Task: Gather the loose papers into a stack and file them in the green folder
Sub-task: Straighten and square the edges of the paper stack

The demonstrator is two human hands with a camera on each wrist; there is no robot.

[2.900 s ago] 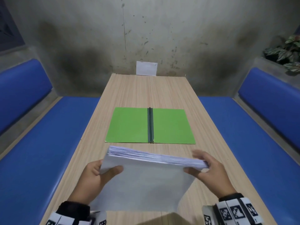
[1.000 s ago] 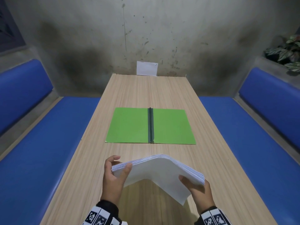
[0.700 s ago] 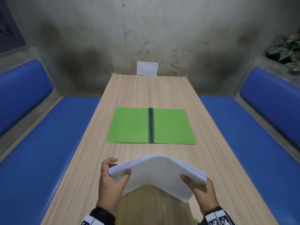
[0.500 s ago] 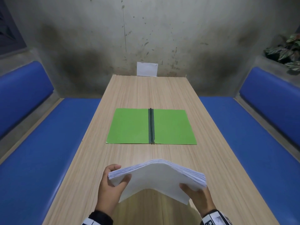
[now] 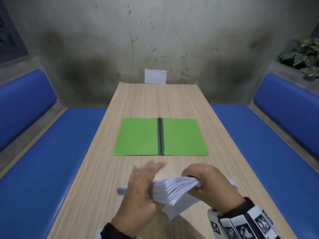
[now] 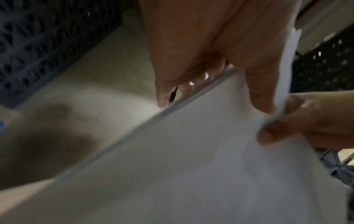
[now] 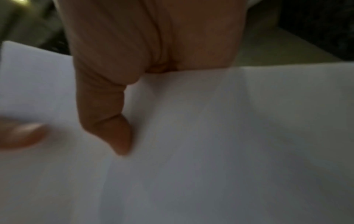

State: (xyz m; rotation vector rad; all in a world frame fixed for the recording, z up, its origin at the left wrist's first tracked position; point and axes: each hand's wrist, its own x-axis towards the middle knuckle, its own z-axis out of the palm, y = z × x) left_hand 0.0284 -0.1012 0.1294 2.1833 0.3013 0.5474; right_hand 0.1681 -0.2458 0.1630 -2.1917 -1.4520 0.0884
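Note:
The green folder [image 5: 138, 137] lies open and flat in the middle of the wooden table [image 5: 155, 100], its dark spine [image 5: 160, 135] running away from me. Nearer to me, both hands hold the white paper stack [image 5: 174, 189] just above the table, turned so its fanned edges face up. My left hand [image 5: 148, 180] lies along the stack's left face, blurred. The left wrist view shows its thumb [image 6: 262, 97] on one face and its fingers [image 6: 168, 91] behind the edge. My right hand [image 5: 203, 178] curls over the stack's right end, thumb [image 7: 114, 128] pressed on the paper [image 7: 210, 151].
A small white card [image 5: 155, 78] leans on the stained wall at the table's far end. Blue benches run along the left [image 5: 51, 169] and right [image 5: 267, 152] of the table. A potted plant [image 5: 303, 57] sits on the ledge at the upper right.
The stack was arched flat between hands held wide apart. Now the hands are close together, the stack is turned edge-up, and my left hand has swung right against it.

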